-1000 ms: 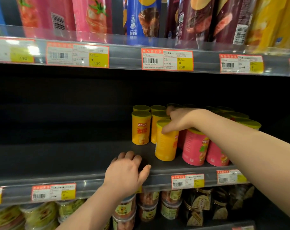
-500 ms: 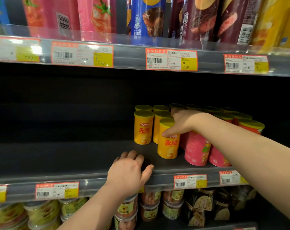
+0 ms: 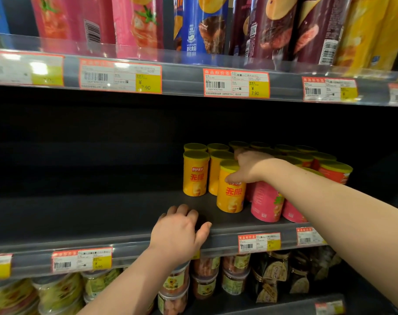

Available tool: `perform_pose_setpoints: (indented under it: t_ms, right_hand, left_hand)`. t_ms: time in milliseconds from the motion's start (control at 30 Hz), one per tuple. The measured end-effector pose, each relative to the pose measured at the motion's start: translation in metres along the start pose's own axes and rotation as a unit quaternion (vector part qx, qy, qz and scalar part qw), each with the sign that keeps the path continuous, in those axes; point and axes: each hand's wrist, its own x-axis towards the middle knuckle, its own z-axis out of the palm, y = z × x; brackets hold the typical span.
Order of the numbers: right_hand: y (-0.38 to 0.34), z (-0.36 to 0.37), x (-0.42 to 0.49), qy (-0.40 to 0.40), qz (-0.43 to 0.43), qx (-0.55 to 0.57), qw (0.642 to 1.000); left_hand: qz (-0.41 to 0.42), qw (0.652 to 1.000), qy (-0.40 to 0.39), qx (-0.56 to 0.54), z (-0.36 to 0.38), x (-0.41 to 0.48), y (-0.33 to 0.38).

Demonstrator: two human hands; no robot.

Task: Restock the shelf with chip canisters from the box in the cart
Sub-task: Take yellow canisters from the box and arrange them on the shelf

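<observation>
Two bare hands up at one dark shelf [image 3: 79, 214]. In the upper left of the frame, tall pink tubes [image 3: 64, 19] over a price tag [image 3: 120, 78]. At lower left, under the shelf lip, round snack tubs [image 3: 57, 289] with yellow labels. Near the bottom middle, left hand [image 3: 180, 233] resting on the front edge of the shelf, fingers bent, thumb out to the side, holding nothing. Higher, in the middle of the frame, short yellow chip canisters [image 3: 195, 176] standing in rows. In front of them, front yellow canister [image 3: 231, 192], bottom on the shelf, gripped at the top by right hand [image 3: 250, 167], thumb on the front, fingers over the lid. Just beside it on the right, pink canisters [image 3: 266, 201]. In the upper right corner, tall yellow tubes [image 3: 361, 30].
</observation>
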Motion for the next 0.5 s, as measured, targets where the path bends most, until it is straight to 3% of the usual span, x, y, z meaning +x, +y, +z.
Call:
perform_pose_setpoints:
  t_ms: [133,267,400,500]
  right_hand:
    - [-0.007,0.000,-0.010,0.002,0.026,-0.025,0.999]
    - [-0.021,-0.001,-0.033,0.054,0.016,-0.043,0.998]
    - [-0.034,0.009,-0.067,0.103,-0.031,-0.024,0.994]
    - [-0.045,0.020,-0.095,0.086,-0.040,-0.024,0.995]
  left_hand:
    - [-0.001,0.999,-0.046,-0.011,-0.007,-0.001,0.000]
    - [0.017,0.995,-0.088,-0.043,-0.015,-0.001,-0.004]
    - [0.063,0.996,-0.060,-0.028,-0.021,-0.014,-0.013]
    - [0.114,0.992,0.001,-0.047,-0.023,-0.029,-0.016]
